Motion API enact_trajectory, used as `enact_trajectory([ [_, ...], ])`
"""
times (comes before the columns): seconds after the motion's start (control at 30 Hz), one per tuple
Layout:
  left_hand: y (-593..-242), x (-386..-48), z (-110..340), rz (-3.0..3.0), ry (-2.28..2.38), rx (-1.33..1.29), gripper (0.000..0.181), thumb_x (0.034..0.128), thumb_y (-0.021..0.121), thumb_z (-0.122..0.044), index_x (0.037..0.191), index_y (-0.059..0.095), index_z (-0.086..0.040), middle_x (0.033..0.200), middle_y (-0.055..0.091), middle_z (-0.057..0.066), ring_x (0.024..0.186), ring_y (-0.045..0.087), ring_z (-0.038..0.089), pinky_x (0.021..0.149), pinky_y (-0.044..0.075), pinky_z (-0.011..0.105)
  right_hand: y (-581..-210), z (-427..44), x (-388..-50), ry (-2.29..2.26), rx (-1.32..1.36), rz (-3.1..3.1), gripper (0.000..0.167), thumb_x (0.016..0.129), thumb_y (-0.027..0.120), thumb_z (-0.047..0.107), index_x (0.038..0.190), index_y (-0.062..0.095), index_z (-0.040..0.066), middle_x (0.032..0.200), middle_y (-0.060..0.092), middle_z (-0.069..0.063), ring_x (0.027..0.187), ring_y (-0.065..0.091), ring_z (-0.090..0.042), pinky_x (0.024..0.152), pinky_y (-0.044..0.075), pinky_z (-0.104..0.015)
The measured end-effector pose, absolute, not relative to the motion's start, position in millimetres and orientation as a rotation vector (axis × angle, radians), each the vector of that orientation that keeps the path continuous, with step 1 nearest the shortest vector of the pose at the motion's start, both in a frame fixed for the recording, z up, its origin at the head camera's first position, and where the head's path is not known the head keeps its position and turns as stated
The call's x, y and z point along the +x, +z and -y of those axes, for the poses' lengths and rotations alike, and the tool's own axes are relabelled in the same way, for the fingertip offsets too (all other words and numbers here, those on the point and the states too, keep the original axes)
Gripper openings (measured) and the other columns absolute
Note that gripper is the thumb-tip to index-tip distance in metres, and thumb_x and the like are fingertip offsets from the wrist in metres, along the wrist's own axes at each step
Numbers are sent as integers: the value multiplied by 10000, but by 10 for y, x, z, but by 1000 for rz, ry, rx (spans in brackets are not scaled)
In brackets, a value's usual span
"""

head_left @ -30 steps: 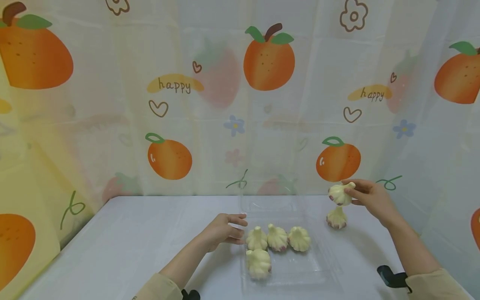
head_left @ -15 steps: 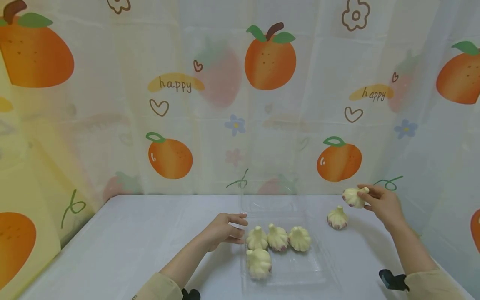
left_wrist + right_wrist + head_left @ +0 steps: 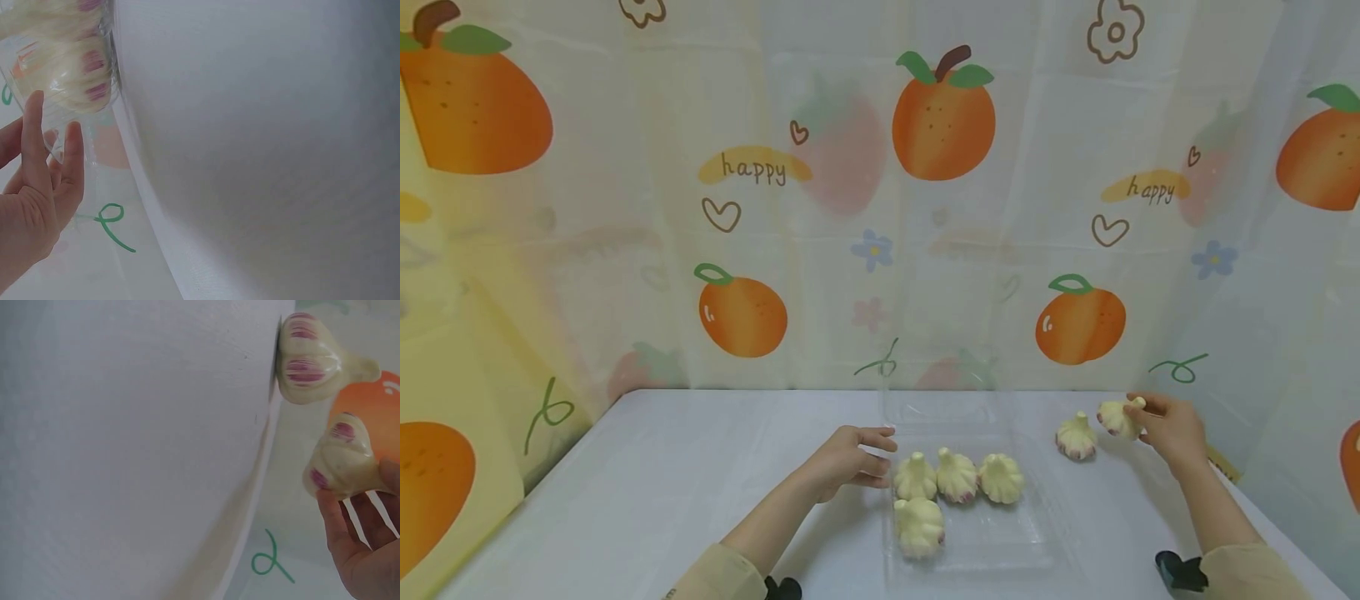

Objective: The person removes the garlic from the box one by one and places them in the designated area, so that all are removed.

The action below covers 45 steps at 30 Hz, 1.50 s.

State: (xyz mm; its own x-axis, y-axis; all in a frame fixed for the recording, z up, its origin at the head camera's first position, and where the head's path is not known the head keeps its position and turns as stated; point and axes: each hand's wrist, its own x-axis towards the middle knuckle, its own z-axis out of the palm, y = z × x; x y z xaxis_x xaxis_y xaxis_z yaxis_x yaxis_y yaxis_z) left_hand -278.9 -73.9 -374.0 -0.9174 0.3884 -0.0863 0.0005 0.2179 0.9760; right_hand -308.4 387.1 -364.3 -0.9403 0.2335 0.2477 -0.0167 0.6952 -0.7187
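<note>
Right hand (image 3: 1176,432): grip pinching one garlic bulb (image 3: 1118,419), tilted, just above table (image 3: 700,467), near a second bulb (image 3: 1077,439) standing upright there. Left hand (image 3: 847,460): grip released, fingers loosely extended at left wall of clear plastic box (image 3: 988,537). Inside, four more bulbs (image 3: 957,478): three across back, one front left.
</note>
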Motion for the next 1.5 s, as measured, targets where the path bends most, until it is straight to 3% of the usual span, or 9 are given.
enact_trajectory([
  [0.13, -3739, -2792, 737, -2187, 1749, 363, 408, 861, 626, 73, 1266, 601, 110, 1569, 390, 194, 979, 692, 201, 770, 654, 286, -3679, -3892, -3089, 1090, -233, 2605, 497, 998, 557, 264, 1344, 536, -93, 1343, 553, -346, 771, 557, 82, 628, 620, -192],
  [0.3, -3741, -2792, 738, -2189, 1746, 365, 407, 862, 627, 70, 1266, 601, 109, 1569, 393, 190, 1003, 695, 227, 770, 654, 285, -3688, -3907, -3095, 1085, -282, 2618, 508, 992, 566, 273, 1346, 533, -91, 1348, 544, -352, 894, 676, -182, 630, 629, -214],
  [0.5, -3744, -2790, 739, -2195, 1743, 367, 409, 862, 626, 70, 1268, 600, 108, 1567, 398, 187, 1022, 694, 243, 768, 655, 285, -3710, -3939, -3101, 1048, -281, 2651, 495, 982, 585, 253, 1323, 545, -105, 1327, 555, -360, 875, 684, -230, 621, 628, -220],
  [0.7, -3743, -2781, 736, -2196, 1744, 367, 406, 864, 622, 69, 1267, 600, 110, 1569, 391, 192, 1042, 689, 263, 763, 655, 284, -3743, -3976, -3095, 1031, -246, 2690, 473, 979, 586, 221, 1294, 551, -130, 1306, 554, -378, 988, 645, -385, 629, 635, -244],
  [1.5, -3744, -2788, 731, -2190, 1754, 355, 400, 861, 626, 76, 1259, 605, 112, 1565, 398, 193, 962, 698, 208, 759, 654, 280, -3733, -3991, -3113, 998, -220, 2789, 488, 960, 594, 217, 1295, 530, -131, 1287, 556, -381, 979, 621, -406, 603, 616, -253],
])
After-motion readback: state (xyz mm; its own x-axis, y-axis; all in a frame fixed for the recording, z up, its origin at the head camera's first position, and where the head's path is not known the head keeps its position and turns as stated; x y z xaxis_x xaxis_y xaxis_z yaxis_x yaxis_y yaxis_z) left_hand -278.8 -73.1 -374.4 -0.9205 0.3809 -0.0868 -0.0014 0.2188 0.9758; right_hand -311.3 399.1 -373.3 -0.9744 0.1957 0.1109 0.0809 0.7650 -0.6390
